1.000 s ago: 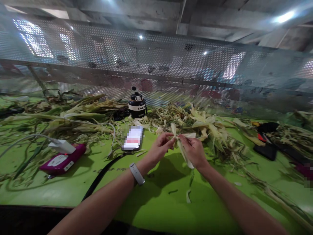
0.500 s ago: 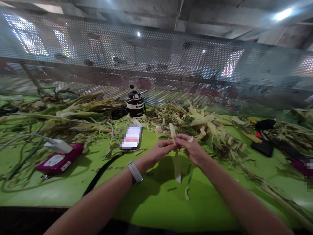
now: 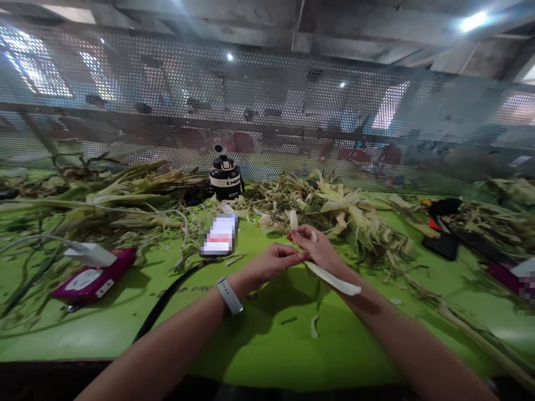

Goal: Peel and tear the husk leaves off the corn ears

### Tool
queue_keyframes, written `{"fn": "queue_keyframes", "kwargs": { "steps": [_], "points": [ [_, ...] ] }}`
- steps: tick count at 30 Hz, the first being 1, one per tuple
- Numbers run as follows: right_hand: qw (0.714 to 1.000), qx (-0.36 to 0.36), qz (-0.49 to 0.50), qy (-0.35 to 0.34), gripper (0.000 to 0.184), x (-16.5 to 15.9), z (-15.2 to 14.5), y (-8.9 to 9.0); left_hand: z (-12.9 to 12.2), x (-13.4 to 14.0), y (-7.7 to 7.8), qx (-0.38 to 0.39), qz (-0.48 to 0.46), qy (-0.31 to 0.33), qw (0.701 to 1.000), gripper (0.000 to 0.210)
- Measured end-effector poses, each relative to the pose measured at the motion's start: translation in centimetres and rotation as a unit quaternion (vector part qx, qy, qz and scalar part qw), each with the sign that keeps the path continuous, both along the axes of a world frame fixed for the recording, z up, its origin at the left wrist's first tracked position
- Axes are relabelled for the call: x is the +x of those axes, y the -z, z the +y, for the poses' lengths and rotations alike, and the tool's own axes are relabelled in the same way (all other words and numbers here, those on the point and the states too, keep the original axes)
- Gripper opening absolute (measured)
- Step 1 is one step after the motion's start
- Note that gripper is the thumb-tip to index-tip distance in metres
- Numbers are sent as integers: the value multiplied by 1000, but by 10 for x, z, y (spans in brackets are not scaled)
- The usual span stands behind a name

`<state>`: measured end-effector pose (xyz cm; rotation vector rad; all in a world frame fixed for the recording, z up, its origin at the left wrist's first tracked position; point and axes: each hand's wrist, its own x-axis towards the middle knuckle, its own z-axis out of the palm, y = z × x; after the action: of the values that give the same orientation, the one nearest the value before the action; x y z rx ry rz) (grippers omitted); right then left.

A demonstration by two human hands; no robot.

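Note:
A pale strip of corn husk (image 3: 333, 278) is pinched between my two hands above the green table (image 3: 267, 345). My left hand (image 3: 278, 260), with a watch (image 3: 229, 296) on its wrist, has thumb and fingers closed on the strip near its middle. My right hand (image 3: 317, 246) is closed around the upper part, and one pale end pokes up past its fingertips. The lower end of the strip slants down over my right wrist. Exactly how the strip is wrapped between the fingers is hidden.
A heap of corn husks (image 3: 355, 214) lies behind my hands, more husks (image 3: 125, 189) at the left. A phone (image 3: 219, 236), a black bottle (image 3: 226, 178), a purple power strip (image 3: 94, 278) with a white charger (image 3: 90, 254) and a black strap (image 3: 167, 298) stand around. A perforated screen (image 3: 267, 111) rises behind.
The strip's lower end has swung from hanging straight down to slanting right across my right wrist. My left fingers have shifted slightly lower against my right hand. The view has turned a little right.

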<state>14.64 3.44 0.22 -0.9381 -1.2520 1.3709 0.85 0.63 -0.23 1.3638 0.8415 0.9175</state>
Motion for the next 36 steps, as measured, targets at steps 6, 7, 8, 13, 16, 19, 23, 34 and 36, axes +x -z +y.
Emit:
{"fn": "queue_keyframes", "kwargs": {
  "steps": [6,7,8,13,16,19,23,34,36],
  "points": [
    [984,-145,68,-73,37,15,3,-9,10,-5,6,-29,-56,-45,997,38],
    [983,-144,67,-88,36,17,4,-10,12,-7,6,-30,-67,-59,996,38],
    [984,-133,67,-97,34,17,5,-9,13,-8,5,-31,-75,-70,994,38],
    [996,-51,62,-38,28,12,6,0,12,-8,2,-26,-86,-53,995,35],
    [999,-15,48,0,27,8,5,4,11,-8,2,-17,-74,-30,997,34],
    [999,-20,37,14,30,7,5,4,11,-8,1,-14,-63,-28,998,34],
    [999,-44,23,0,35,11,9,2,10,-7,1,-19,-59,-40,997,34],
    [946,-115,-187,-238,32,37,3,-19,15,-9,2,-45,-54,-96,993,42],
    [945,-93,-210,-233,31,38,3,-18,15,-10,1,-30,-21,-93,995,45]
  ]
}}
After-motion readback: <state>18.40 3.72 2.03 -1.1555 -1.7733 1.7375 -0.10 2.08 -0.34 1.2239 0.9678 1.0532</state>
